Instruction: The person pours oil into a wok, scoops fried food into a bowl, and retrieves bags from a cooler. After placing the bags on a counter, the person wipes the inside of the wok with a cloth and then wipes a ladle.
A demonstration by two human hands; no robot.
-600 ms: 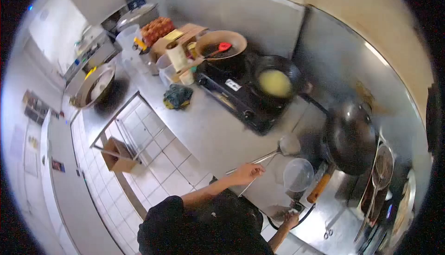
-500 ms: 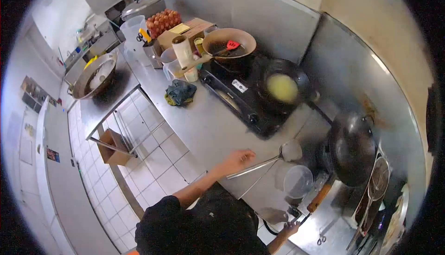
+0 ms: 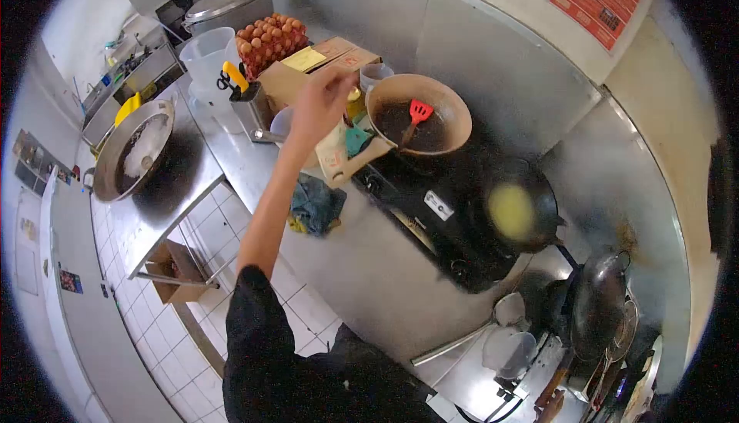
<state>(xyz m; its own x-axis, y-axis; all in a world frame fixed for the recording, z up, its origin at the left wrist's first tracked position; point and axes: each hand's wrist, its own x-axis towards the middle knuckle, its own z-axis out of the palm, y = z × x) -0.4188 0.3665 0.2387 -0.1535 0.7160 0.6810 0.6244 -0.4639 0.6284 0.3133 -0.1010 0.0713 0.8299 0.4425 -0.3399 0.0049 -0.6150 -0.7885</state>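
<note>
My left hand (image 3: 322,103) reaches across the counter to the tall white container (image 3: 332,148) beside the stove, its fingers bent downward and apart over the container's top, which the hand hides. A pan (image 3: 454,119) with a red slotted spatula (image 3: 419,111) stands just right of it on the black stove (image 3: 431,227). Beneath my forearm lies a crumpled dark cloth (image 3: 317,203). At the lower right, my right hand (image 3: 550,406) overlaps the end of a wok's wooden handle (image 3: 556,383); its fingers are too dark to make out.
A black pan (image 3: 543,192) with yellow liquid (image 3: 511,211) sits on the right burner. Nearby are a ladle (image 3: 454,344), a clear plastic tub (image 3: 517,354) and a dark wok (image 3: 599,307). Behind my left hand stand a cardboard box (image 3: 285,84), eggs (image 3: 269,42) and a knife holder (image 3: 252,111).
My left hand has moved from above the ladle to the tall white container. My right hand has gone from near the black cable to the wooden handle. The view has shifted.
</note>
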